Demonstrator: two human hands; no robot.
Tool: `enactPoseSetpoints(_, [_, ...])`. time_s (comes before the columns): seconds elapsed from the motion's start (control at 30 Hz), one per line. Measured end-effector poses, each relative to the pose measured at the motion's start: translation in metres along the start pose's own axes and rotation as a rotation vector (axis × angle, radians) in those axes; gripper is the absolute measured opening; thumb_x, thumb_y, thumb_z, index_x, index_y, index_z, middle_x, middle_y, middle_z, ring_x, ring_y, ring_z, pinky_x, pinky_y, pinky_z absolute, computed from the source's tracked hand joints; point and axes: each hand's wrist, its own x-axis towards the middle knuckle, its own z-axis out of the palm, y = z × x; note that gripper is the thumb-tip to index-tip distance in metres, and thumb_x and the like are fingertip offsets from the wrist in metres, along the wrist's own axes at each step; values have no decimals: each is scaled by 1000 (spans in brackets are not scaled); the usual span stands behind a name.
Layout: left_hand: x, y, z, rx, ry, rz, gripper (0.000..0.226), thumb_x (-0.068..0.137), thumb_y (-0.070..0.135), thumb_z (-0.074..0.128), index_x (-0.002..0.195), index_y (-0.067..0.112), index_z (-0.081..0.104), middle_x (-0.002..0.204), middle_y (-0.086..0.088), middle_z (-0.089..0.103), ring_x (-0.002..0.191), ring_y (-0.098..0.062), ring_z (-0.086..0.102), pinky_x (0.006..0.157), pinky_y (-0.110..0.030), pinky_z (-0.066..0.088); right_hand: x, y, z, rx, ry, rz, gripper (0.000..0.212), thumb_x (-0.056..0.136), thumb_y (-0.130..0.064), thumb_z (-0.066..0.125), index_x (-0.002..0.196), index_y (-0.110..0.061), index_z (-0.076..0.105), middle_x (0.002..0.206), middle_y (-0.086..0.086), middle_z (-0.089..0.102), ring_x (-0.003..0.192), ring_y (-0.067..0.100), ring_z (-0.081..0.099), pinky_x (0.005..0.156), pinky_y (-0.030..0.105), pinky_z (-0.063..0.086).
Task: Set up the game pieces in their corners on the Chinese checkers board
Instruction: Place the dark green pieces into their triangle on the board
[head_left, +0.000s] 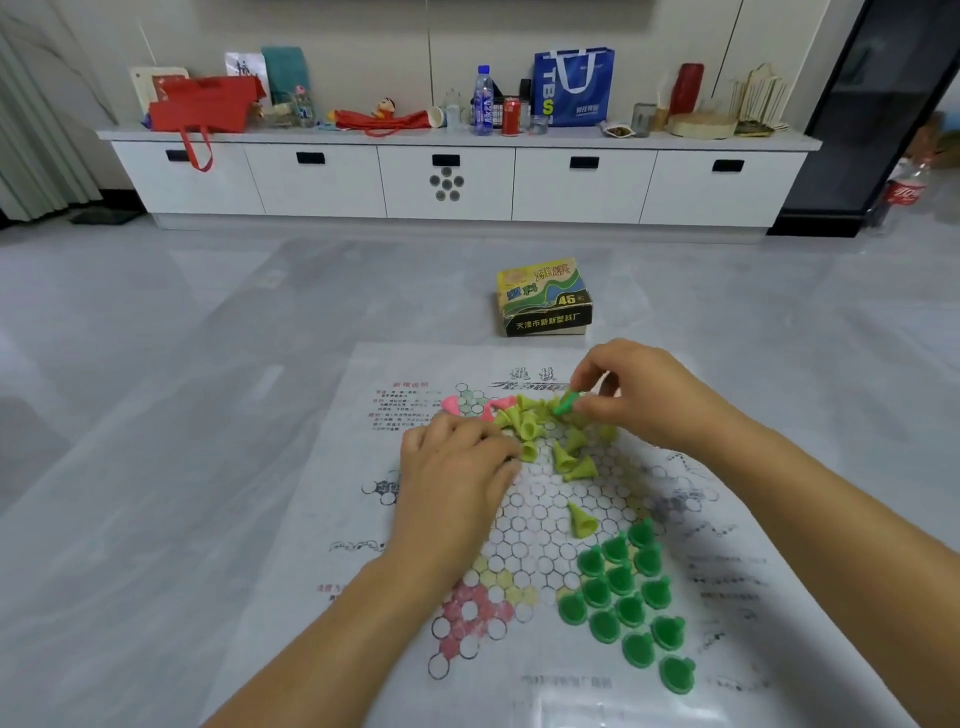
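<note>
Right hand (644, 395) pinches a green piece (566, 402); left hand (452, 467) grip unclear; box (543, 299) reads "45".

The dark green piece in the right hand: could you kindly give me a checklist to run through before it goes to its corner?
1. Right hand pinches the dark green piece: ok.
2. Green group stands in the near right corner: ok.
3. Room left there for one more: cannot tell.
4. Yellow-green pieces sorted: not ok, lying loose mid-board.
5. Left hand holding anything: cannot tell.
</note>
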Motion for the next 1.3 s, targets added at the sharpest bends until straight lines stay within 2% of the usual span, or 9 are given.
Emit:
enactPoseSetpoints(0.07, [1,1,-4,-73,33,-33,29,82,44,43,89,30,68,89,15,67,90,-12,53,73,-22,14,-20,4,-3,217,35,90,9,81,-13,65,83,-18,58,81,-7,60,71,8,57,58,9,44])
enactPoseSetpoints(0.2, [2,4,-12,-242,44,-81,40,80,52,35,90,32,68,87,27,57,93,-3,47,79,-20,15,-60,19,-1,455,62,220,14,79,-7,66,81,-19,58,82,2,63,75,20,60,73,31,50])
enactPoseSetpoints(0.3, [1,8,-18,-351,1,-72,44,79,54,34,94,30,68,87,31,55,92,0,49,88,-13,20,-82,29,3,522,94,253,18,83,-9,62,90,-26,62,81,4,63,70,18,58,64,17,46])
enactPoseSetpoints(0.53, [-24,16,-20,-353,-183,71,36,84,47,36,88,26,65,77,18,63,76,0,50,82,-17,32,-94,32,8,341,116,205,17,81,-17,65,77,-33,62,70,-7,64,58,6,52,57,9,41])
enactPoseSetpoints(0.67, [-32,16,-10,-400,-247,107,27,86,44,43,88,28,64,86,13,68,85,0,55,83,-23,41,-99,37,6,240,157,184,16,83,-18,62,82,-34,59,72,-11,63,59,-2,52,58,7,42])
enactPoseSetpoints(0.77, [-29,15,-13,-464,-278,50,34,80,48,44,91,26,68,90,15,66,90,2,54,85,-17,41,-103,40,6,213,161,181,13,84,-19,60,85,-32,60,76,-12,62,61,-2,51,56,14,43])
enactPoseSetpoints(0.93, [-29,15,-13,-450,-297,59,30,72,49,54,89,28,65,89,15,65,89,3,51,82,-10,37,-107,47,9,128,205,91,16,80,-13,66,84,-27,63,85,-14,55,84,-6,50,69,2,37])
enactPoseSetpoints(1.2, [-27,15,-17,-461,-385,-15,12,75,22,70,86,28,71,90,24,60,95,1,52,83,-7,37,-110,44,10,126,171,87,13,79,-10,68,86,-21,67,80,-11,56,76,-9,50,65,2,38])
enactPoseSetpoints(1.3, [-28,17,-15,-427,-359,11,20,70,34,66,91,32,67,85,30,57,93,2,52,84,-6,33,-110,43,11,125,165,96,15,79,-11,67,86,-24,64,81,-12,55,76,-10,50,66,1,38])
